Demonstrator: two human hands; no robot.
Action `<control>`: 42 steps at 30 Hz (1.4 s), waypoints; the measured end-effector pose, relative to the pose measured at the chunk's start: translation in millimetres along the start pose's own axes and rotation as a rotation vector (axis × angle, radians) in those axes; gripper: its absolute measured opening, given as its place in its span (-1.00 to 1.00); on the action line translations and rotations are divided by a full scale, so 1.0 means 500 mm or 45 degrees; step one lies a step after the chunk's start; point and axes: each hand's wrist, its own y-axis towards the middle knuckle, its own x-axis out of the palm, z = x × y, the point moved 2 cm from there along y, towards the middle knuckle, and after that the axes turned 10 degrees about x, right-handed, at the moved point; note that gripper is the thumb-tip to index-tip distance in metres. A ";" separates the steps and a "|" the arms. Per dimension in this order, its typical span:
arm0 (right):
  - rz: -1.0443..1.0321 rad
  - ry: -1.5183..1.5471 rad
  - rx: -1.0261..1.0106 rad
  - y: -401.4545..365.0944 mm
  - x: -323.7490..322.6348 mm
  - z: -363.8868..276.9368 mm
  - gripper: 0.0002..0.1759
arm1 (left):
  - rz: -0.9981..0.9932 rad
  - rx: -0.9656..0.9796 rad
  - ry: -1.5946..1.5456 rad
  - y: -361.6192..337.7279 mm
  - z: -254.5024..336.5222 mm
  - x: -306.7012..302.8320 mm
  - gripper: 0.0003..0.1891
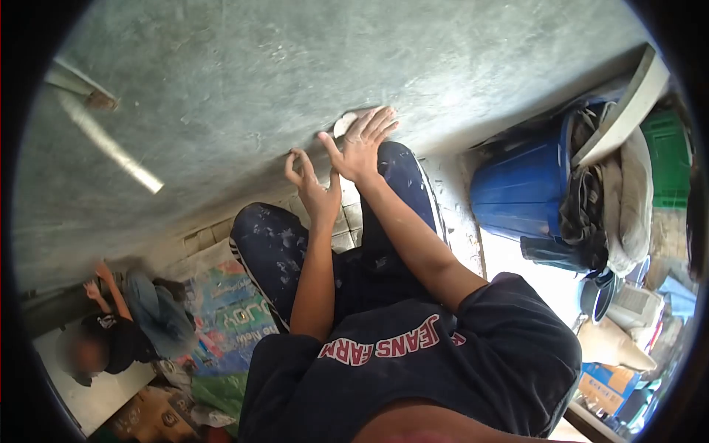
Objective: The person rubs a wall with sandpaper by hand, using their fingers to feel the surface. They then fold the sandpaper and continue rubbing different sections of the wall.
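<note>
My right hand is laid with straight, dusty fingers over a small whitish rounded pad, pressing it to the grey wall. Most of the pad is hidden under the palm and fingers; its exact kind does not show. Just left of it and lower, my left hand has curved fingers spread from the thumb, with nothing between them. Its fingertips are right at the wall surface. Both hands are above my bent knees, in dark trousers speckled with white.
At the right stand a blue bin heaped with cloths, and a green crate. A pale strip shows on the wall at upper left. Another person sits at lower left by a printed sheet on the floor.
</note>
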 end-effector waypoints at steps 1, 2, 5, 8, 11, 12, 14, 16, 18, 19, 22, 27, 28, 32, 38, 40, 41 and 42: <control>-0.034 0.032 0.010 0.035 -0.039 -0.032 0.29 | -0.002 0.008 -0.013 0.003 -0.005 0.001 -0.12; -0.081 0.071 0.011 0.067 -0.073 -0.064 0.31 | 0.001 0.007 -0.044 0.004 -0.015 0.004 -0.13; 0.077 -0.230 -0.192 0.084 -0.066 -0.058 0.28 | -0.030 -0.045 -0.042 -0.003 -0.006 -0.009 -0.15; -0.231 -0.219 -0.075 -0.023 0.013 0.025 0.27 | -0.039 0.010 0.017 0.011 0.002 -0.010 -0.17; -0.069 -0.063 -0.097 0.025 -0.033 -0.037 0.26 | -0.029 -0.070 0.029 0.004 -0.001 -0.007 -0.19; -0.113 0.012 -0.038 0.065 -0.072 -0.079 0.28 | -0.017 -0.071 0.029 0.010 -0.009 -0.006 -0.19; -0.077 -0.056 -0.066 0.092 -0.088 -0.089 0.26 | -0.032 0.020 0.040 -0.003 -0.017 -0.011 -0.19; -0.100 -0.333 -0.141 0.081 -0.079 -0.081 0.21 | -0.038 0.072 0.067 -0.007 -0.014 -0.014 -0.18; -0.401 -0.467 -0.105 -0.010 -0.009 0.000 0.22 | -0.034 -0.029 -0.017 0.001 -0.007 -0.010 -0.17; -0.270 -0.450 -0.158 -0.035 0.015 0.027 0.24 | -0.021 -0.008 -0.018 0.000 -0.009 -0.007 -0.17; 0.003 -0.045 0.004 0.037 -0.034 -0.038 0.20 | -0.024 -0.006 0.031 0.001 -0.013 -0.010 -0.17; 0.098 -0.185 -0.056 0.156 -0.143 -0.057 0.24 | -0.157 0.009 0.044 0.001 -0.023 -0.028 -0.19; 0.095 -0.233 -0.129 0.129 -0.117 -0.022 0.25 | -0.146 0.027 0.027 0.001 -0.023 -0.022 -0.19; -0.056 -0.091 0.150 0.060 -0.066 0.054 0.24 | -0.085 0.015 -0.023 0.002 -0.013 -0.013 -0.17; 0.298 0.111 0.024 0.244 -0.228 -0.078 0.21 | -0.207 -0.081 0.009 -0.004 -0.017 -0.026 -0.12; 0.211 -0.045 -0.033 0.222 -0.206 -0.035 0.20 | -0.172 -0.026 0.057 0.001 -0.008 -0.021 -0.12; 0.135 -0.213 -0.086 0.191 -0.179 -0.009 0.18 | -0.127 0.004 -0.001 -0.001 -0.013 -0.012 -0.11; 0.072 -0.141 -0.017 0.149 -0.145 0.022 0.18 | -0.115 -0.026 -0.029 -0.002 -0.007 -0.009 -0.09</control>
